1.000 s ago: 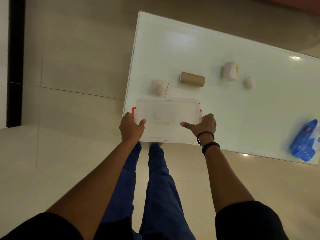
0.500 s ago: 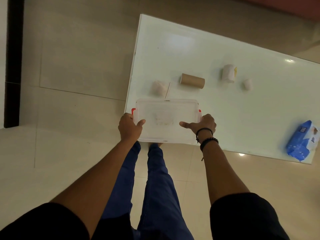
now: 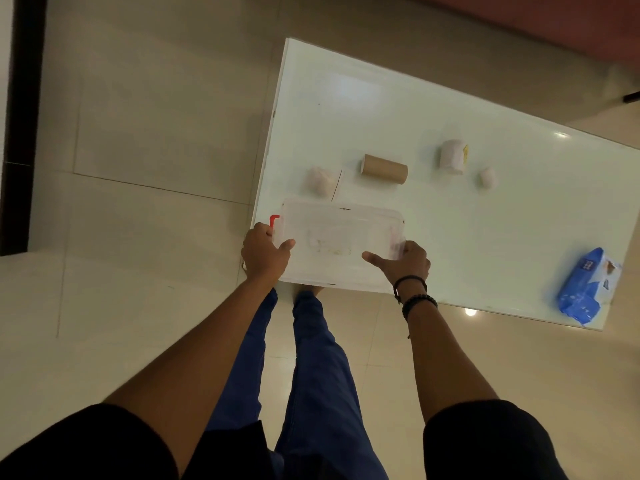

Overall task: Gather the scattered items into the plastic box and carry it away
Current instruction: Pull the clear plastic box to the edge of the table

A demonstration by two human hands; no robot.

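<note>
A clear plastic box [image 3: 337,233] with its lid on and red side latches sits at the near left corner of the white table [image 3: 450,237]. My left hand [image 3: 265,251] grips its left end and my right hand [image 3: 403,263] grips its right end, thumbs on the lid. Beyond the box lie a crumpled white wad [image 3: 320,180], a brown cardboard tube [image 3: 384,169], a white wrapped roll with a yellow label [image 3: 453,156] and a small white ball [image 3: 487,176]. A blue packet [image 3: 585,289] lies at the near right edge.
Beige tiled floor surrounds the table. My legs in blue trousers [image 3: 311,375] stand right at the table's near edge. A dark vertical strip [image 3: 20,116] runs along the far left.
The view has shifted slightly, so the table and items appear a little lower and left. Both hands keep the same hold on the box.
</note>
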